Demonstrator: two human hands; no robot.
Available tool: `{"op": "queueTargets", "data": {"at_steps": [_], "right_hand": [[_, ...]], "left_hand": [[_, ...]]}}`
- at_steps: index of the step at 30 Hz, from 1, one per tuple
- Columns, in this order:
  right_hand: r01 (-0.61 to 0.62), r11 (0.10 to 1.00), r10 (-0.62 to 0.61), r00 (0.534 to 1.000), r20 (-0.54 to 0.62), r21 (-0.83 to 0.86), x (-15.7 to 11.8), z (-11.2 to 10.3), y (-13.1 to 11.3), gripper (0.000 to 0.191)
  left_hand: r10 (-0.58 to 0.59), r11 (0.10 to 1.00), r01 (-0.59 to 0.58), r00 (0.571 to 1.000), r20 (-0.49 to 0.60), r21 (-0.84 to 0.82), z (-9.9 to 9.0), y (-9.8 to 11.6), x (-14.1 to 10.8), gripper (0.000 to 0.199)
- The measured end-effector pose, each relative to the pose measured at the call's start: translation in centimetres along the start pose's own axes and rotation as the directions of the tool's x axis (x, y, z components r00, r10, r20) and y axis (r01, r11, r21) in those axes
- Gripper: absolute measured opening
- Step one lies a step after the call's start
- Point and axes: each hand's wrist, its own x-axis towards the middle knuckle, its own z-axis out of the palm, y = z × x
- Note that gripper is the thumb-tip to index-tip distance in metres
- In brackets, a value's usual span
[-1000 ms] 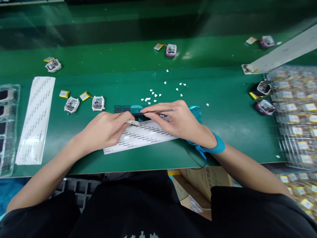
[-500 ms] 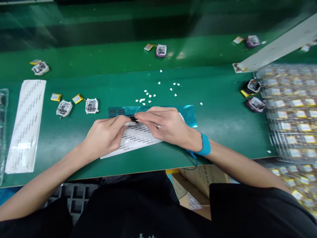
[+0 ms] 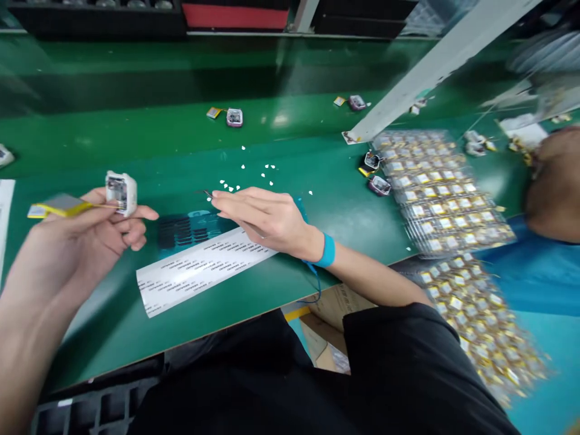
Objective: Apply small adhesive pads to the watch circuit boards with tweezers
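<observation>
My left hand point(image 3: 97, 241) is raised at the left of the green bench point(image 3: 357, 241), palm partly turned up, pinching a white watch case point(image 3: 129, 194) between thumb and fingers. The case sits right at my fingertips, tilted, its hollow side with the circuitry facing left and towards me. One finger stretches out past it to the right, and the others curl beneath. A yellow-edged battery point(image 3: 67, 205) joins the case by a thin wire and lies along the back of my thumb.

My right hand point(image 3: 267, 214) is well apart from the case, to its right and at roughly the same height in view. Its fingers are drawn narrow around a thin dark tool point(image 3: 208, 194), mostly hidden, whose tip points left towards the case. Below that hand lies a printed white strip point(image 3: 181, 281), partly covering a blue film point(image 3: 222, 223) that carries dark strips. Small white bits point(image 3: 231, 188) are scattered just beyond my right fingertips. I wear a blue wristband point(image 3: 328, 251) on that arm.
</observation>
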Motion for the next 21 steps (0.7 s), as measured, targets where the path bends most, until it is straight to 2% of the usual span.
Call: {"op": "queueTargets", "data": {"at_steps": [2, 5, 7, 9, 11, 14, 17, 21], "right_hand": [[-0.003, 1.000, 0.003, 1.000, 0.007, -0.007, 0.0, 0.0, -0.1, 0.024], [-0.009, 1.000, 0.009, 1.000, -0.002, -0.009, 0.0, -0.1, -0.1, 0.024], [-0.003, 1.000, 0.002, 1.000, -0.025, -0.008, 0.0, -0.3, -0.2, 0.023], [0.010, 1.000, -0.010, 0.998, -0.059, 0.000, 0.0, -0.5, -0.4, 0.024], [0.033, 0.999, -0.031, 0.996, -0.087, 0.019, 0.1, -0.7, -0.7, 0.023], [0.118, 0.991, -0.114, 0.991, -0.075, 0.056, 0.3, -1.1, -1.3, 0.021], [0.208, 0.975, -0.207, 0.978, -0.033, 0.074, 0.5, -1.0, -1.8, 0.017], [0.235, 0.971, -0.233, 0.972, -0.041, 0.052, 0.4, -0.5, -2.2, 0.018]], "left_hand": [[-0.086, 0.996, 0.087, 0.995, 0.056, -0.016, 0.1, -0.4, 0.5, 0.023], [-0.138, 0.990, 0.139, 0.983, 0.122, 0.006, 0.9, -1.4, 0.3, 0.020], [-0.129, 0.991, 0.127, 0.988, 0.081, 0.037, 1.5, -2.1, -0.1, 0.015], [-0.071, 0.995, 0.070, 0.997, 0.014, 0.070, 1.9, -2.8, -0.4, 0.008], [-0.021, 0.997, 0.021, 1.000, 0.001, 0.079, 2.0, -3.4, -0.6, 0.009], [-0.050, 0.999, 0.050, 0.998, 0.022, 0.008, 2.3, -3.7, -0.8, 0.010], [-0.072, 0.992, 0.069, 0.997, -0.021, -0.109, 2.7, -3.7, -1.0, 0.010], [-0.055, 0.988, 0.044, 0.996, -0.071, -0.150, 3.2, -3.8, -1.2, 0.009]]}}
